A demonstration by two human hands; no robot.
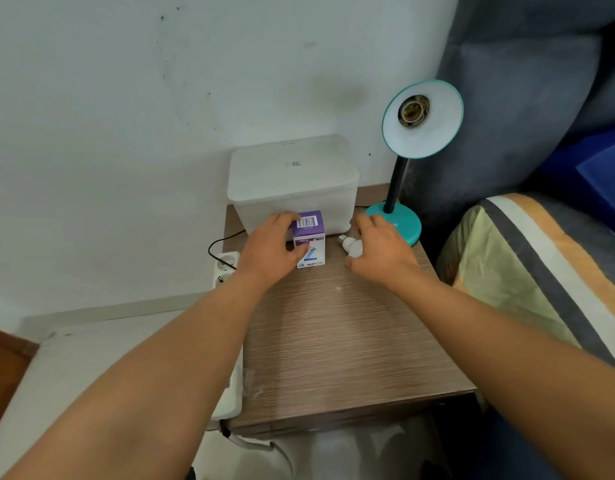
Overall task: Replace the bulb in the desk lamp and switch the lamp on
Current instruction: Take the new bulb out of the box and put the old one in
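Note:
A teal desk lamp (396, 223) stands at the back right of a wooden bedside table (333, 341). Its shade (422, 116) tilts toward me and the socket (414, 110) inside holds no bulb. A purple and white bulb box (309, 239) stands near the back of the table, and my left hand (269, 249) grips its left side. A white bulb (351, 244) lies on the tabletop to the box's right, screw base pointing left. My right hand (380, 249) rests over the bulb with fingers curled around it.
A frosted plastic storage box (292, 181) with a lid sits against the wall behind the bulb box. A white power strip (226, 268) with a black cord hangs at the table's left edge. A bed with a striped pillow (527, 271) and a grey headboard is on the right.

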